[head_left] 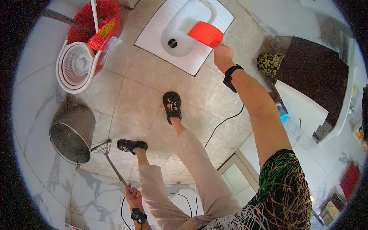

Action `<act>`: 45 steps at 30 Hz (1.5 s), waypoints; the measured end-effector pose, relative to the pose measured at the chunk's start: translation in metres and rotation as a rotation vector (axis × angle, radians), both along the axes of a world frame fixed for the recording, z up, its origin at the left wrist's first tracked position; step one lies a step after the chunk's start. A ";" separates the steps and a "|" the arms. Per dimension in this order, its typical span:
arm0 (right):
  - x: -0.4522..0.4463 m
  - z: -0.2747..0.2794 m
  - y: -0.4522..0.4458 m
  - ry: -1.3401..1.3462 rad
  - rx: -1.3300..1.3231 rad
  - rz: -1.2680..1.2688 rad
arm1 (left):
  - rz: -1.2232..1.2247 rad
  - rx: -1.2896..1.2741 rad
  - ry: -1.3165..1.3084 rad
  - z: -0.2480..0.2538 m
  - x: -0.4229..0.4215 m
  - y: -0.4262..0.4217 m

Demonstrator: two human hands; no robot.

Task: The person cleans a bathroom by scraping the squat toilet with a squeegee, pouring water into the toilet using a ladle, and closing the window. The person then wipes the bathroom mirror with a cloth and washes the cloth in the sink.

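My right hand [224, 57] is stretched forward, closed on the handle of a red plastic water dipper [206, 33]. The dipper is over the right part of a white squat toilet [180, 27] set in the floor, hiding some of its bowl. At the lower left, my left hand [133, 194] grips the dark pole of a floor squeegee [115, 166]. The squeegee's fan-ribbed head is down near the floor, beside a grey bin [73, 134]. Whether water is in the dipper cannot be seen.
A red and white spin-mop bucket [76, 67] with a brush inside stands at the upper left. My feet in black clogs [172, 107] are on the tiled floor [134, 92]. A black cable [222, 122] crosses the floor. A flowered container [269, 63] sits at the right.
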State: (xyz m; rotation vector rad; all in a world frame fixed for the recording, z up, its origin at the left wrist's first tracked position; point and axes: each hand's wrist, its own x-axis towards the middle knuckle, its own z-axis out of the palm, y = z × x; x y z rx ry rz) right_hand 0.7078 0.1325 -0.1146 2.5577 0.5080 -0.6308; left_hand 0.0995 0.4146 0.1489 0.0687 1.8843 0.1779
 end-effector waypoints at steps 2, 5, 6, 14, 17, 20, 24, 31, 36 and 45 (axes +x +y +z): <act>-0.010 0.006 0.009 -0.012 -0.005 -0.062 | -0.021 0.004 -0.023 0.001 -0.001 0.000; -0.033 0.015 0.024 -0.018 0.102 -0.028 | -0.005 0.004 -0.043 0.002 -0.003 0.000; -0.044 0.018 0.032 0.015 0.181 -0.054 | -0.020 0.000 -0.038 0.002 -0.005 0.000; -0.217 0.113 0.201 0.602 0.989 -0.224 | -0.126 0.003 -0.004 0.010 -0.012 0.008; -0.293 0.146 0.280 0.815 1.326 -0.272 | -0.115 -0.005 -0.039 0.019 -0.023 0.017; -0.351 0.177 0.353 1.007 1.353 -0.088 | -0.075 -0.039 -0.088 0.020 -0.046 0.033; -0.418 0.182 0.441 1.086 1.245 -0.044 | 0.007 -0.044 -0.178 0.022 -0.080 0.044; -0.495 0.112 0.544 0.997 0.949 -0.069 | 0.059 -0.075 -0.242 0.025 -0.113 0.066; -0.493 0.094 0.580 0.928 0.719 -0.177 | 0.063 -0.093 -0.300 0.027 -0.139 0.080; -0.513 0.060 0.601 0.925 0.489 0.316 | 0.142 -0.120 -0.349 0.032 -0.155 0.096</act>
